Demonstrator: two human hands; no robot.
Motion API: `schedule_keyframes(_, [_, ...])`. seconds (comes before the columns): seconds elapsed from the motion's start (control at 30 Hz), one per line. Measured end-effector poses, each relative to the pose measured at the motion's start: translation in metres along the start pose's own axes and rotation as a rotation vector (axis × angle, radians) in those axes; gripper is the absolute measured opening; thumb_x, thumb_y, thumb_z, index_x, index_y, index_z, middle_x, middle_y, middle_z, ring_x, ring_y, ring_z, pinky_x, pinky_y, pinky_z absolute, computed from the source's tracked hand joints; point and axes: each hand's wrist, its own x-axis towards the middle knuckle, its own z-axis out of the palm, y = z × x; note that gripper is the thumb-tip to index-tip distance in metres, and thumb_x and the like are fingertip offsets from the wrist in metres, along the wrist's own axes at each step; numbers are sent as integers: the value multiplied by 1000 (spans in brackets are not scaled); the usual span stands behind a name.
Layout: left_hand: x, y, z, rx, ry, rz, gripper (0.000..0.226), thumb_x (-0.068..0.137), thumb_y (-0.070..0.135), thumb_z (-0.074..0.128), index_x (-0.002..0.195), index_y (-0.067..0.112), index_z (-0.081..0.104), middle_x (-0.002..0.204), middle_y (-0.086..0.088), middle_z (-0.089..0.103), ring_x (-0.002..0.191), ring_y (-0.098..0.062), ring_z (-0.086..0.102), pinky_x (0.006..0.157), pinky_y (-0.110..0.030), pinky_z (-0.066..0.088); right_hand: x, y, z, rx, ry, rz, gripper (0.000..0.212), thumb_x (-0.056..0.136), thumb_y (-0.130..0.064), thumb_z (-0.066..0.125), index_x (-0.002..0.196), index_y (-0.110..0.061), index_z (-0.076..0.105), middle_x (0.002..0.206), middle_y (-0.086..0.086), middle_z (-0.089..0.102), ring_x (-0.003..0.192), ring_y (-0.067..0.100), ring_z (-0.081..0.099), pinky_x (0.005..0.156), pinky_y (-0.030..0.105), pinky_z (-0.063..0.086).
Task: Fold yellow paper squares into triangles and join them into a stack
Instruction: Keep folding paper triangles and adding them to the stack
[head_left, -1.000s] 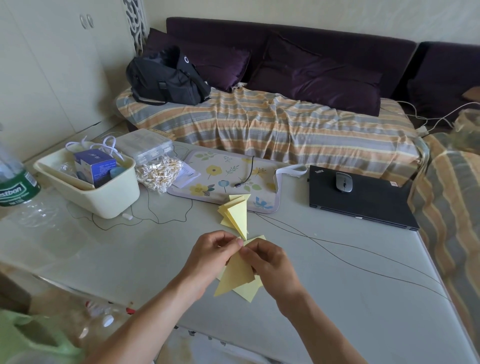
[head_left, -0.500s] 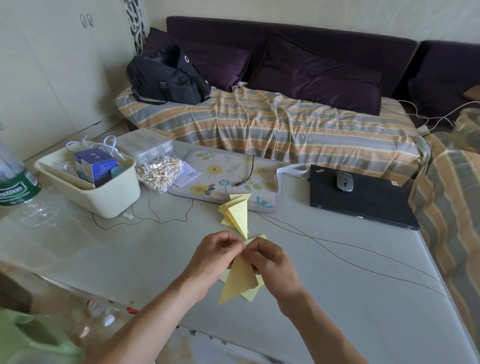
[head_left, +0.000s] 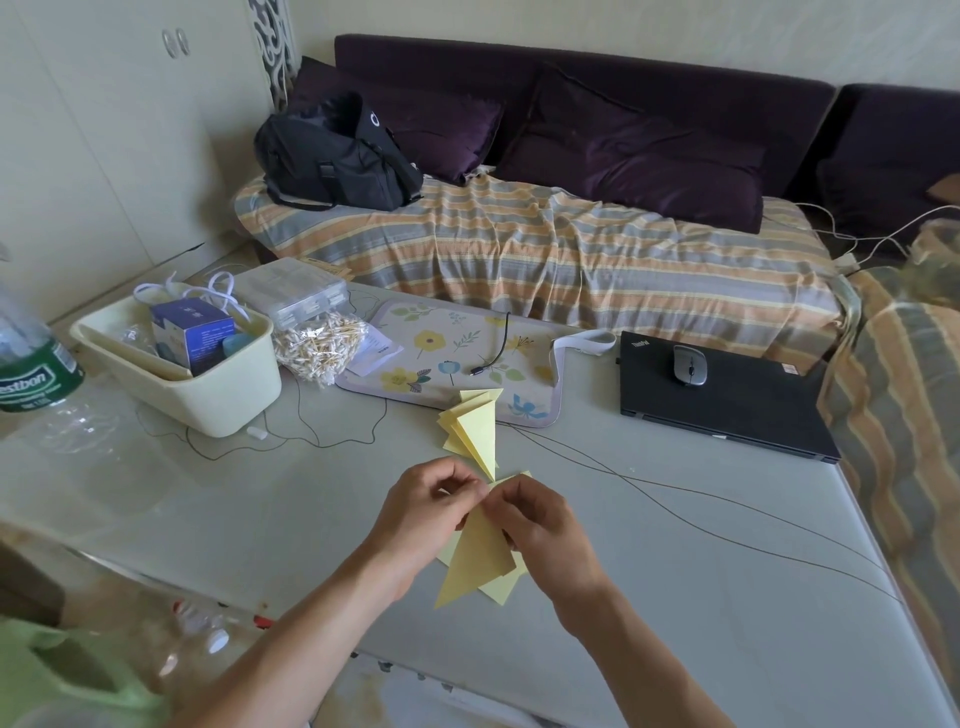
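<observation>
Left hand (head_left: 426, 512): forearm bare, entering from lower left, fingers curled, fingertips pinching the top corner of the folded yellow paper (head_left: 475, 564). Right hand (head_left: 540, 525): forearm bare, entering from lower right, knuckles up, fingers curled on the same corner (fingertips of both hands meet there, above the bench (head_left: 675, 597)).

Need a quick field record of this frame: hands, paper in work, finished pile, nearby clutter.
left hand: pinches top of folded yellow paper
right hand: pinches same paper
loose yellow sheets: on table under the held piece
stack of folded triangles: on table, beyond hands
clutter: laptop, mouse on it, bin
</observation>
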Motion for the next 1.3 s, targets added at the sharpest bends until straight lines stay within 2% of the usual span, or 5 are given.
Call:
schedule_keyframes(0.27, [6, -1, -4, -97, 140, -13, 16, 95, 20, 69, 80, 18, 72, 67, 4, 66, 68, -16, 61, 83, -47, 60, 3, 6, 1, -112, 17, 46, 18, 98, -23, 61, 86, -12, 70, 70, -7, 66, 63, 8, 56, 70, 29, 49])
schedule_keyframes(0.63, [15, -8, -9, -116, 280, 4, 18, 94, 26, 69, 79, 17, 72, 81, -12, 74, 71, -22, 64, 88, -52, 59, 2, 4, -2, -112, 18, 76, 15, 96, -14, 60, 89, -7, 71, 75, -1, 70, 64, 10, 61, 65, 23, 51])
schedule_keyframes(0.87, [8, -5, -5, -92, 157, 12, 13, 94, 17, 71, 82, 17, 76, 64, 7, 68, 61, -7, 59, 67, -23, 54, 2, 5, -3, -62, 50, 56, 12, 95, -22, 65, 88, -14, 71, 77, -4, 68, 68, 7, 59, 68, 22, 46])
schedule_keyframes(1.0, [2, -5, -1, -46, 39, 6, 10, 94, 12, 71, 89, 17, 78, 78, -5, 77, 76, -18, 71, 86, -36, 62, 3, 4, -2, -55, 81, -15, 14, 93, -31, 69, 87, -19, 71, 87, 0, 76, 75, 13, 65, 67, 23, 48])
schedule_keyframes(1.3, [0, 0, -1, 204, 169, 147, 13, 79, 23, 86, 73, 24, 75, 70, 12, 73, 69, -7, 68, 62, -13, 47, 6, 7, -4, -71, 153, -39, 13, 93, -25, 70, 81, -19, 68, 79, 3, 69, 67, 10, 56, 64, 25, 43])
